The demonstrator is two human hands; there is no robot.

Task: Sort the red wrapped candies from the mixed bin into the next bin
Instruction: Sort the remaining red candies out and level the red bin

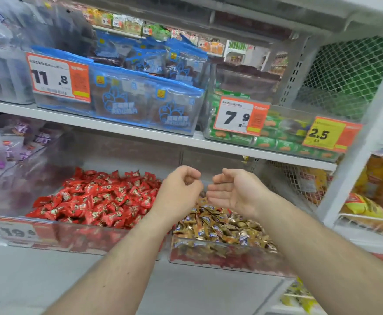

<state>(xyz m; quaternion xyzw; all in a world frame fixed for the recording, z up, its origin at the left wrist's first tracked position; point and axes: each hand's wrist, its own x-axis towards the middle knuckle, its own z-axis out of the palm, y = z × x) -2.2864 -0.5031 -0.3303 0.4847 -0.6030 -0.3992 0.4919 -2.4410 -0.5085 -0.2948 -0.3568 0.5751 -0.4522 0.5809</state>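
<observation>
A clear bin [76, 237] on the lower shelf is heaped with red wrapped candies [99, 198]. Right beside it stands a second clear bin [226, 258] of gold and blue wrapped candies [222, 230], with red wrappers showing through its front wall low down. My left hand [179, 189] hovers over the divide between the two bins, fingers curled into a loose fist; nothing shows inside it. My right hand [233, 192] hangs above the gold candy bin, palm turned left, fingers apart and empty. The two hands nearly touch.
The shelf above carries a bin of blue snack bags [145, 103] and a bin of green packets [267, 139], with price tags 11.8, 7.9 and 2.5. Purple bags [1, 146] sit at left. A white upright post [354, 160] and wire baskets of yellow packs [372, 205] stand at right.
</observation>
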